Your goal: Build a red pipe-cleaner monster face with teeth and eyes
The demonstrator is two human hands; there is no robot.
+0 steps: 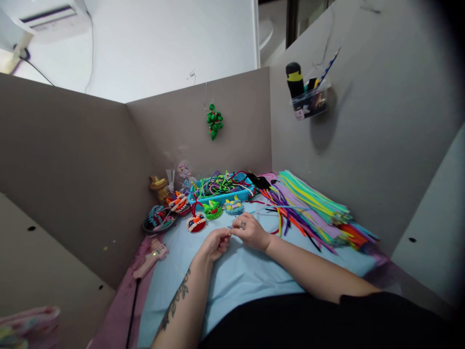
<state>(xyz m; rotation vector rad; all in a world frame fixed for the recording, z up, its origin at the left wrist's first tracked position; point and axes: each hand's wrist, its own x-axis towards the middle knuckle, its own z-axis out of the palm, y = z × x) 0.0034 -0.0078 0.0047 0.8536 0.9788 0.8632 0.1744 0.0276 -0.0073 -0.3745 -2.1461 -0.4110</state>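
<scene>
My left hand [217, 244] and my right hand [250, 231] meet over the blue cloth, fingertips pinched together. What lies between them is too small to make out; a thin bluish bit shows by the fingers. Just beyond are three small fuzzy animal faces: a white and orange one with a red base [196, 223], a green one [212, 210] and a light blue one [234, 206]. A light blue pipe cleaner [286, 207] stretches behind my right hand; I cannot tell whether it is held.
A blue tray [207, 198] full of pipe-cleaner pieces stands at the back. Bundles of coloured pipe cleaners [308, 198] lie on the right. At left are a pink glue gun [150, 259] with a black cord and a dark bowl [147, 227]. Grey partitions [232, 116] surround the table.
</scene>
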